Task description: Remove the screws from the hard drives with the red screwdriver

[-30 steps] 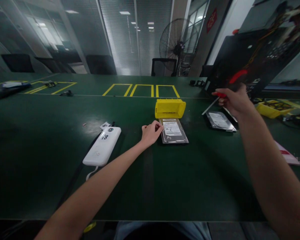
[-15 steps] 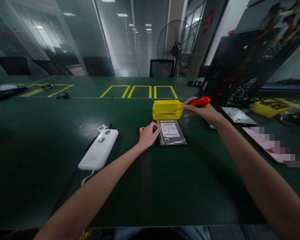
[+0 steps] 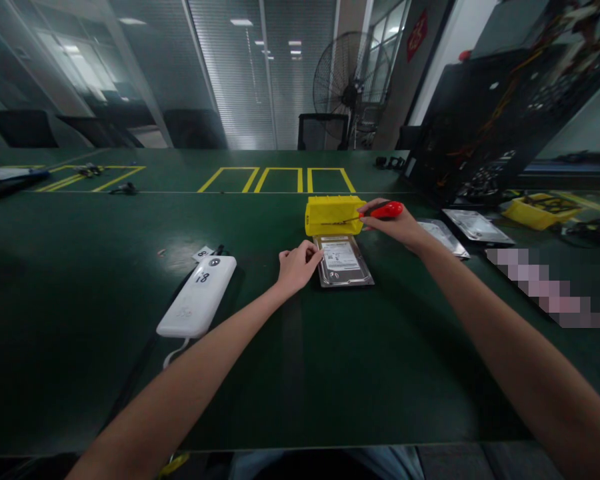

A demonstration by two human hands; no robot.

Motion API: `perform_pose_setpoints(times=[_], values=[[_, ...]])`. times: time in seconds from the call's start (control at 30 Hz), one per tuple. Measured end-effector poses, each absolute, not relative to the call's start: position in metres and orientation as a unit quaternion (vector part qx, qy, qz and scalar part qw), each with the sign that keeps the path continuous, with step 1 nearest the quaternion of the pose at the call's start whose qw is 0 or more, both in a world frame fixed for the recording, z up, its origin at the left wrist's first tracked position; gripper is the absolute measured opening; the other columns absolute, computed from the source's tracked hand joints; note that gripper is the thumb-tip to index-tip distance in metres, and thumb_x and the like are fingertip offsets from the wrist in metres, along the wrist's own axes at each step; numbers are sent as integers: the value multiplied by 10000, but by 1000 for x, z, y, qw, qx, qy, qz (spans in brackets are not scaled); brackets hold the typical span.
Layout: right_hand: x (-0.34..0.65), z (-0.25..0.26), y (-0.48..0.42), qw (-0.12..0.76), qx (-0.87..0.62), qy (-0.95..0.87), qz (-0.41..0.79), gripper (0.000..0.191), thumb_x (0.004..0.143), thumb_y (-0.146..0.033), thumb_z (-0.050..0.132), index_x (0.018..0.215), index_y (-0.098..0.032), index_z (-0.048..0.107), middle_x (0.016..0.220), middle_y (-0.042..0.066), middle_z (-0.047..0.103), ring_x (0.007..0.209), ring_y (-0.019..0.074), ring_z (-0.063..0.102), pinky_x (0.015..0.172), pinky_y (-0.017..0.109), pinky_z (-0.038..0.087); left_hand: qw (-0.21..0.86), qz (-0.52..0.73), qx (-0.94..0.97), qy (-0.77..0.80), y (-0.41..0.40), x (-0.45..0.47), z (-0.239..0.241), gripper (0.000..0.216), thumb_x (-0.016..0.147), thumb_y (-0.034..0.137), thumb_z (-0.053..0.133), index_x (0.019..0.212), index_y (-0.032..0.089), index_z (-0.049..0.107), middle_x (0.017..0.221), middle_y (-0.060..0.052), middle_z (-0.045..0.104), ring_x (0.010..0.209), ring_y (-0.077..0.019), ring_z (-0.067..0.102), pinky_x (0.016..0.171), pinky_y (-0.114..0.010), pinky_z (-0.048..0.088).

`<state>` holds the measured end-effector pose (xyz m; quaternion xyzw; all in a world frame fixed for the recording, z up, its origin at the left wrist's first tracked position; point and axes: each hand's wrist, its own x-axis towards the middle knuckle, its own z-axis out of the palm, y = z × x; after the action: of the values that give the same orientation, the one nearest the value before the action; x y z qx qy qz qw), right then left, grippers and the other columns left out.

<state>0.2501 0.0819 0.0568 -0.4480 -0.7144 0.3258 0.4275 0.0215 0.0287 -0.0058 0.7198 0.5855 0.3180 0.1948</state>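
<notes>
1. The dark green table (image 3: 330, 373) runs under both my forearms and far out beyond my hands.
2. A black open computer case (image 3: 480, 133), wires showing inside, stands on the table beyond my right hand and off to its right.
3. A white oblong plastic power bank (image 3: 197, 297) with a cable at its near end lies flat to the left of my left hand, well apart from it.
4. A yellow plastic bin (image 3: 330, 213) sits just beyond the fingers of both hands, touching or nearly touching the far end of the drive.
5. The grey metal hard drive with a white label (image 3: 344, 261) lies flat, label up, between my two hands.
6. Two more flat silvery drives (image 3: 473, 227) lie to the right of my right hand.
7. My left hand (image 3: 296, 265) is curled, fingertips against the hard drive's left edge near its far corner. I cannot tell whether they pinch it or only press it.
8. My right hand (image 3: 395, 227) grasps the red-handled screwdriver (image 3: 386, 211) just beyond the drive's far right corner. The thin shaft points left across the bin's front.
</notes>
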Motion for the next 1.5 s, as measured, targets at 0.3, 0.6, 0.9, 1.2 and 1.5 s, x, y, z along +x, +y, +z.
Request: perform_pose_setpoints(times=[0.3,0.6,0.9,1.2,1.5], values=[[248,47,88,429,-444,-710,338,217,750,-277,622,940,-176,596,1132,83,624,1027,216,614,860,384,559,207,322,719,579,24,21,-2,161,917,363,467,885,224,543,898,-6,668,877,-206,620,941,-451,316],[241,50,82,457,-419,-684,383,232,704,-281,688,898,-179,613,1100,73,617,1033,227,603,862,390,557,199,321,726,575,26,20,-6,195,927,388,441,894,223,539,919,3,669,886,-198,615,936,-438,310],[240,42,87,476,-398,-656,430,219,682,-294,731,872,-218,653,1054,49,619,1011,238,607,900,417,543,195,304,725,587,26,22,-2,176,921,378,447,897,225,531,902,12,665,889,-193,609,920,-422,317],[243,38,89,476,-409,-651,426,237,670,-291,740,878,-215,658,1046,48,614,995,225,613,881,408,554,203,311,727,577,27,21,-4,194,922,390,439,895,221,531,908,1,663,884,-195,607,935,-444,306],[244,43,88,487,-409,-644,426,232,657,-291,752,856,-212,662,1015,42,631,994,218,619,879,398,557,207,317,725,575,26,19,-6,191,919,391,444,902,223,533,918,4,664,886,-197,612,941,-443,309]])
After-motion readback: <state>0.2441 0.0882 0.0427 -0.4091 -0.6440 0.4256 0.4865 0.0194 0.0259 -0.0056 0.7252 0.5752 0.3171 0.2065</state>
